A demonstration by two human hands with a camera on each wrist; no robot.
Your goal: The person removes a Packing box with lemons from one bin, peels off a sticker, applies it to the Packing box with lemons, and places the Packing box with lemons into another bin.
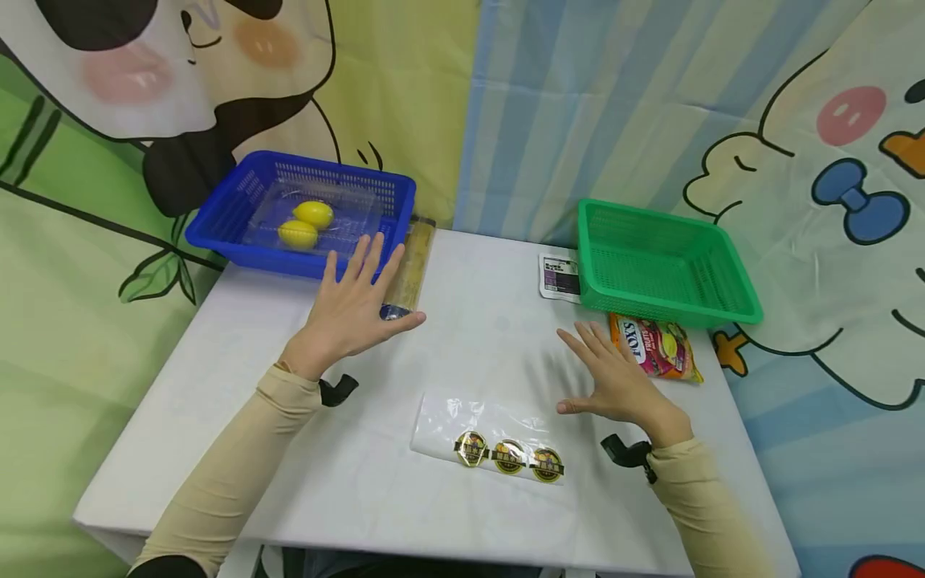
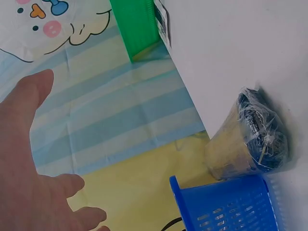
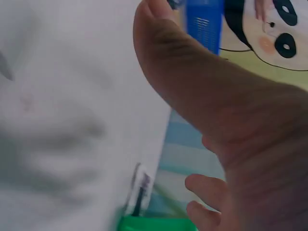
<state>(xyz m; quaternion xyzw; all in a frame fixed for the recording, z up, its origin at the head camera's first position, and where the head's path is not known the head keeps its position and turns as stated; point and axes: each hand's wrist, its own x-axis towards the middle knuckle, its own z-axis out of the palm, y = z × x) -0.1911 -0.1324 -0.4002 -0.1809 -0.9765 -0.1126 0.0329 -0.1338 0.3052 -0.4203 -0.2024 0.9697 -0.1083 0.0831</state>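
My left hand (image 1: 347, 309) hovers with fingers spread near the front rim of a blue basket (image 1: 275, 257). Inside that basket lie a clear plastic tray (image 1: 354, 213) and two yellow lemons (image 1: 314, 213). Beside the basket is a long wrapped yellowish bundle (image 1: 413, 265) with a dark blue end, seen end-on in the left wrist view. Fingers extended and holding nothing, my right hand (image 1: 617, 389) is over the table's right side, close to a colourful Fox's sweets bag (image 1: 661, 349). Between the hands, nearer me, a clear plastic bag (image 1: 462, 413) with three round gold-and-black stickers lies flat.
A green basket (image 1: 668, 301) stands at the back right of the white table (image 1: 347, 490). A small white packet with a dark label (image 1: 560, 278) lies against its left side. Printed cloth curtains (image 1: 578, 104) hang behind the table.
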